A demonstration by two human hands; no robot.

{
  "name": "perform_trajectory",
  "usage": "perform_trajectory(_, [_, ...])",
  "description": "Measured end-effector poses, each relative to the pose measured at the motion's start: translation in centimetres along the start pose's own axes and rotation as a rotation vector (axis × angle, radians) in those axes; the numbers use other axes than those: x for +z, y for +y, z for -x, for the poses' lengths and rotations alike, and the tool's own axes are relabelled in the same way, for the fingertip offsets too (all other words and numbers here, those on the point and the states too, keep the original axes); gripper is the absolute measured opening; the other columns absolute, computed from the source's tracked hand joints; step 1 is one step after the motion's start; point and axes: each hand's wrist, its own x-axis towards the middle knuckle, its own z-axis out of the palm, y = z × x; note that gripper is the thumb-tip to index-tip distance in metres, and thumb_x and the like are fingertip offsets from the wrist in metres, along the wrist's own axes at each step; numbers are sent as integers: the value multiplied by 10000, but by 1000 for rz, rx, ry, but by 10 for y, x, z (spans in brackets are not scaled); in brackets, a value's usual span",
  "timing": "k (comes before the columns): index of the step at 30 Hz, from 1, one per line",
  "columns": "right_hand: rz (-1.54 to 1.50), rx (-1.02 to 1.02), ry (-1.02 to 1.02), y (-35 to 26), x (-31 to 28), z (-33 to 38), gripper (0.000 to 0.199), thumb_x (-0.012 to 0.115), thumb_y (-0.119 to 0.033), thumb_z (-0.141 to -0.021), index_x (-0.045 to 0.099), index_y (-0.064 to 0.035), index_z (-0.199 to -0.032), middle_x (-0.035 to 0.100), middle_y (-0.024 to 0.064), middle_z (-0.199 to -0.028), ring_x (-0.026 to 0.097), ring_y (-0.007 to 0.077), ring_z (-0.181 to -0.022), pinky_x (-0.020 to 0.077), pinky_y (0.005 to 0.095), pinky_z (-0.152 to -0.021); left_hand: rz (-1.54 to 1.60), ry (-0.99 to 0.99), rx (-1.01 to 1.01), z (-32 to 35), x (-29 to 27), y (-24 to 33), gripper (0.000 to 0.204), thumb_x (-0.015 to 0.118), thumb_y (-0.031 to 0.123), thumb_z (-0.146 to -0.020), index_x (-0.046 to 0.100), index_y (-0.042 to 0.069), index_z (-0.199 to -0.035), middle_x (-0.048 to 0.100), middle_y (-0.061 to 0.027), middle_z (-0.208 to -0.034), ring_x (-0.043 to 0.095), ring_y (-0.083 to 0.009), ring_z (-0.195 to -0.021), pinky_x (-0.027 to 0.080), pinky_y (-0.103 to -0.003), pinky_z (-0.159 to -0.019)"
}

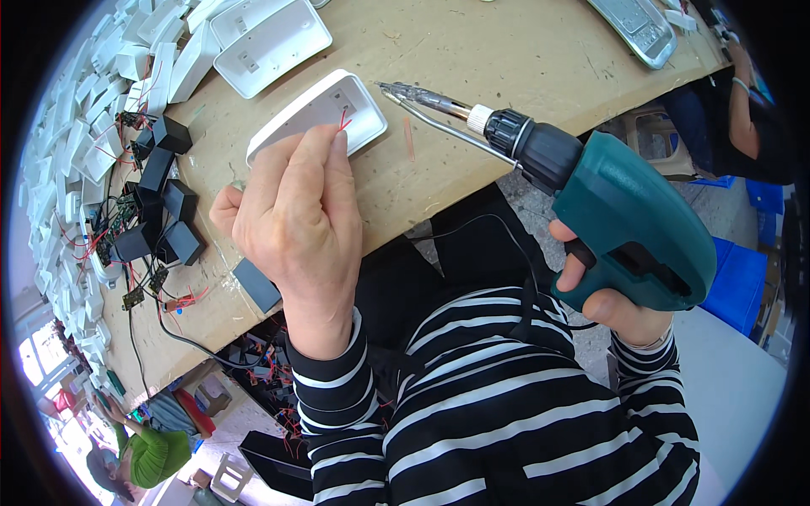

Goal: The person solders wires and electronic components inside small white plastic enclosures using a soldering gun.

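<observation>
My left hand is closed in a pinch on thin red wires, whose ends stick out past the fingertips. Beneath those fingers lies an open white plastic housing, partly covered by the hand. In my right hand is a dark green pistol-grip soldering gun, gripped by its handle with a finger at the trigger. Its metal tip and a thin feed tube beside it point left, just beyond the housing's right end and apart from the wires.
White housings are heaped along the table's left side, beside black boxes with circuit boards and cables. More white shells lie farther back. A grey tray sits at the far right. Other people are at the lower left and upper right.
</observation>
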Motion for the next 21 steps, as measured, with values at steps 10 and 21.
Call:
perform_trajectory(10, [-21,95,-42,1,4,1,745,796,-172,-754,401,46,-1348,578,248,-1188,638,143,-833,524,254,-759,-190,54,-11,-1,6,4,86,715,113,-696,707,161,-768,639,33,-818,560,-131,-695,245,-352,-749])
perform_trajectory(21, [294,-119,71,14,23,-7,627,828,-163,-706,538,99,-1197,668,162,-982,680,148,-729,543,230,-652,-236,65,34,-11,17,-3,40,680,117,-716,668,117,-678,629,38,-926,592,-154,-822,269,-455,-943])
